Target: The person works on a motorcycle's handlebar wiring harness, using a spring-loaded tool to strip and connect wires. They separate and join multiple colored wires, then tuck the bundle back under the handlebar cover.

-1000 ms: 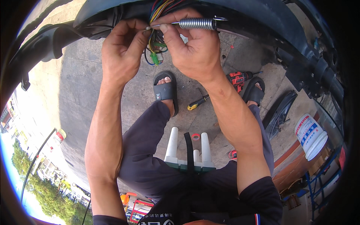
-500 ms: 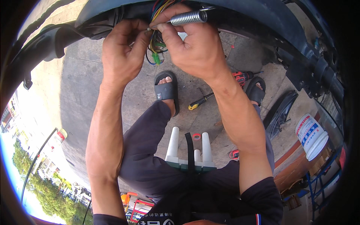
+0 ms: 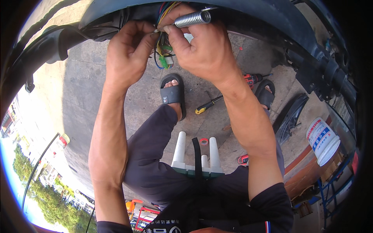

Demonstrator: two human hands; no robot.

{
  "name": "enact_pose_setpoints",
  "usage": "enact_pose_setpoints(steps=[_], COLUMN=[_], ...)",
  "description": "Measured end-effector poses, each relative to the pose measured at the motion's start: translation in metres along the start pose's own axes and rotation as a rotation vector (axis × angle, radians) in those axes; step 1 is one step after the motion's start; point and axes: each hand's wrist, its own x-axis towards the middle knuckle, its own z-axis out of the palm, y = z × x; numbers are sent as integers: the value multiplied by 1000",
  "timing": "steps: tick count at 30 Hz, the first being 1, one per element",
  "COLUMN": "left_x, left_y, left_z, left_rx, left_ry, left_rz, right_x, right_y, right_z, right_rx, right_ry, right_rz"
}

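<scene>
Your left hand (image 3: 126, 58) pinches the multicoloured wire bundle (image 3: 164, 52); your right hand (image 3: 204, 50), beside it, clamps a ribbed silver metal tool (image 3: 193, 18).

Wire bundle (image 3: 164, 46): upper ends run out of sight into the dark vehicle body (image 3: 252, 15), itself cut off by the far edge. The pinch point between the left hand (image 3: 126, 58) and right hand (image 3: 202, 50) is too small to show what is gripped. Metal spring (image 3: 193, 18): near end covered by the right fingers. Power drill (image 3: 251, 79) and right sandal (image 3: 266, 95) are partly masked by the right forearm. Black panel (image 3: 289, 120), right, runs behind the same arm.
</scene>
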Motion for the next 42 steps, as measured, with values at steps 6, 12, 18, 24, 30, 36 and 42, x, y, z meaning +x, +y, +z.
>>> enact_pose_setpoints(steps=[6,12,18,24,30,36,42], left_x=[-2,-2,-2,-3,-3,-5,-6], left_y=[-2,-3,-4,-1,2,2,2], left_z=[3,3,3,4,8,10,11], left_rx=[-78,-117,-82,-39,14,-23,-39], left_ry=[32,38,33,41,85,105,117], left_rz=[-37,-24,-17,-18,-55,-56,-55], right_x=[-7,-8,-4,-1,-10,-11,-15], right_y=[11,13,8,4,0,6,7], right_z=[6,10,0,1,11,15,14], right_rx=[222,421,258,50,-137,-14,117], right_ry=[28,19,-53,-16,89,147,121], right_rz=[-25,53,45,-72,-113,-67,-12])
